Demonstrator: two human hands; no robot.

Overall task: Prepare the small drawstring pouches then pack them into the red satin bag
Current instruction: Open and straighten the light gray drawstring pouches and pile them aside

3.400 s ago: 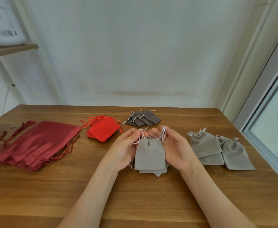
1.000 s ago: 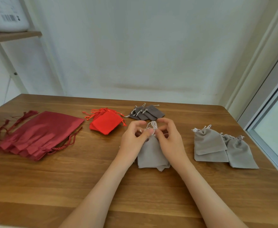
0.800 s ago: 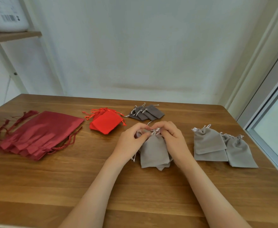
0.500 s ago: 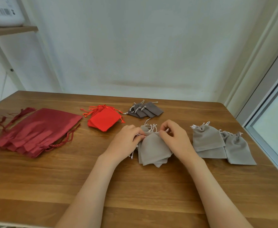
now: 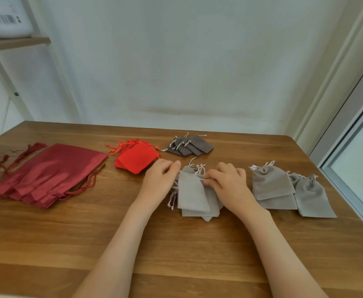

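Top grey pouch point(image 5: 192, 194) lies flat on its stack between my hands, long axis running away from me, mouth at the far end. Right hand point(image 5: 227, 184) pinches the white cord point(image 5: 200, 178) at the mouth. Left hand point(image 5: 160, 180) is curled at the left corner, grip unclear. Red satin bag point(image 5: 49, 171) lies well to the left, nearer my left hand.

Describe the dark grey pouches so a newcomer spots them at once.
On the wooden table, look to the far edge near the middle. Just right of the bright red pouches lies a fanned pile of dark grey pouches. They are smaller and darker than the light grey pouches nearer the camera.
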